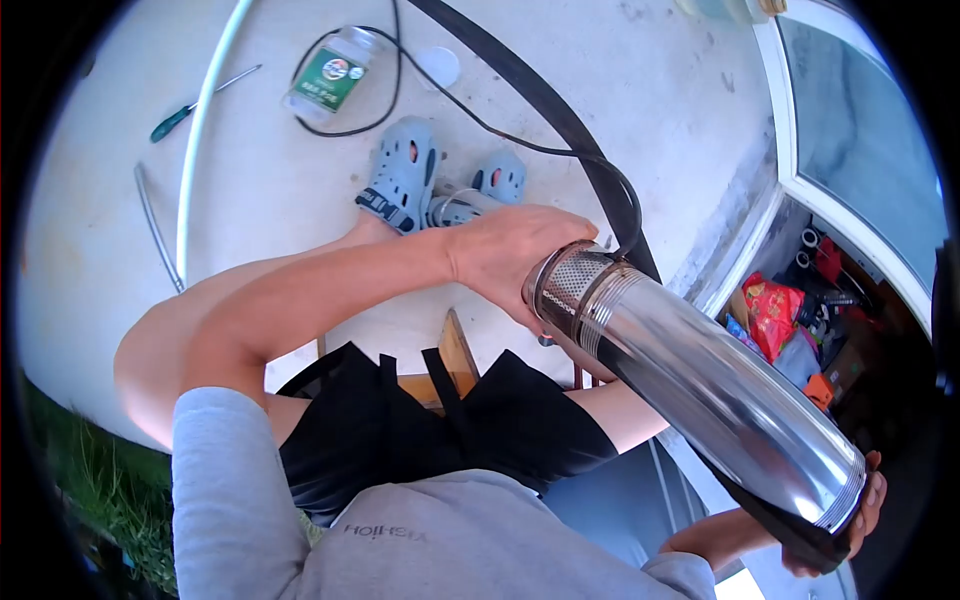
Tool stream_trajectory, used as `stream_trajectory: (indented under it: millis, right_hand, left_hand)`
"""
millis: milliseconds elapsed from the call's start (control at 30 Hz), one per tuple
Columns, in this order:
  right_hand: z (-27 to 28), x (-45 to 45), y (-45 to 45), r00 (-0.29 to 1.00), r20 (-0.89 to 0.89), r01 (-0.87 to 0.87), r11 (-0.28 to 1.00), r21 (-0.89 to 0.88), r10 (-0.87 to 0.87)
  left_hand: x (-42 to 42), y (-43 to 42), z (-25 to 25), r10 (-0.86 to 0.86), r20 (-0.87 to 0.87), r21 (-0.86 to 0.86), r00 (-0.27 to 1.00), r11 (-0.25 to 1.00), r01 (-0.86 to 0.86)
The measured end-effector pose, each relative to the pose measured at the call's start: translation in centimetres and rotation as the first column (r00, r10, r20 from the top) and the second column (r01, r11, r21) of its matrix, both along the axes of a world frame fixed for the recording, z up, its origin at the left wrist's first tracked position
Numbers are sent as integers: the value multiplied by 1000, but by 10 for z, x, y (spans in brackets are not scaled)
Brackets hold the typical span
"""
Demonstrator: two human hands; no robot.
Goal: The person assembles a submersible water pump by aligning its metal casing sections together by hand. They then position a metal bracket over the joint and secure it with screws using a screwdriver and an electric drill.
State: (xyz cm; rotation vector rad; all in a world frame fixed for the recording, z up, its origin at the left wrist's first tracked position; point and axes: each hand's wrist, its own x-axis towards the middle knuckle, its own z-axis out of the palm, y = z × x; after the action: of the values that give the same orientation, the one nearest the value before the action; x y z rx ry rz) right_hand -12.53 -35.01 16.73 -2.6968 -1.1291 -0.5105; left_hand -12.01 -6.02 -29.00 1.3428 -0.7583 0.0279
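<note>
While the left hand (520,258) clamps round the perforated collar (575,280) of a shiny metal cylinder (730,390), the right hand (868,503) has its fingers curled about the far end, down at the lower right of the head view. Both hands are on it, well apart, and the cylinder slants between them, crossing in front of the right thigh (whether it rests there, nobody can tell from here). Along its lower side runs a black strip (745,490), reaching right down to that right hand. Out of the collar end comes a black cable (530,145), swinging up and away across the pale floor (660,60) to loop around a jar (333,75) with a green label! Just beside the jar sits a round white lid (438,67); over to the left, a screwdriver (180,122) lies near a pale hose (205,120). Between the two blue clogs (405,170) there's another metal piece (460,208), partly hidden. And on the right, through the opening, a red bag (772,315) sits among clutter.
</note>
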Motion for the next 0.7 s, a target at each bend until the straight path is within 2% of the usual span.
stream_trajectory:
  millis: [33, 100, 133, 200, 267, 333, 367, 400, 500, 567, 667, 700]
  right_hand:
    - [-5, 6, -10, 999, 54, -3, 1000, 12, 2]
    - [-7, 15, -27, 1000, 15, -25, 999, 30, 25]
    - [-7, 17, -32, 1000, -3, -29, 998, 52, 29]
    - [-4, 15, -40, 998, -56, 6, 997, 75, -2]
    - [7, 17, -53, 979, -201, 58, 993, 104, -36]
    - [-5, 3, -67, 989, -37, 145, 955, 259, -140]
    - [-15, 3, -54, 987, -30, 162, 950, 268, -160]
    - [0, 6, -65, 989, -124, 115, 960, 254, -85]
    - [-10, 8, -72, 982, -131, 169, 952, 256, -139]
    - [-8, 13, -76, 963, -217, 217, 934, 283, -158]
    - [5, 3, -73, 948, -138, 308, 938, 158, -288]
    - [7, 7, -82, 965, -157, 247, 929, 277, -210]
  left_hand:
    - [5, -3, 1, -16, 0, -17, 1000, 1000, 16]
    - [17, -5, 2, -86, 34, 53, 996, 995, 85]
    - [22, -9, 4, -98, 29, 33, 995, 995, 97]
    - [31, -17, 6, -198, -48, 67, 979, 977, 201]
    - [23, -24, 9, -194, -92, 60, 977, 978, 200]
    - [19, -23, 18, -86, -169, 71, 982, 993, 99]
    - [19, -26, 17, -9, -136, 18, 991, 1000, 12]
    - [19, -28, 16, -21, -142, 17, 990, 1000, 24]
    - [25, -36, 16, 10, -146, 38, 989, 999, -4]
    - [26, -38, 16, -13, -161, 74, 987, 997, 26]
    - [29, -39, 17, 1, -188, 71, 982, 997, 13]
    - [31, -39, 17, -12, -193, 66, 981, 997, 25]
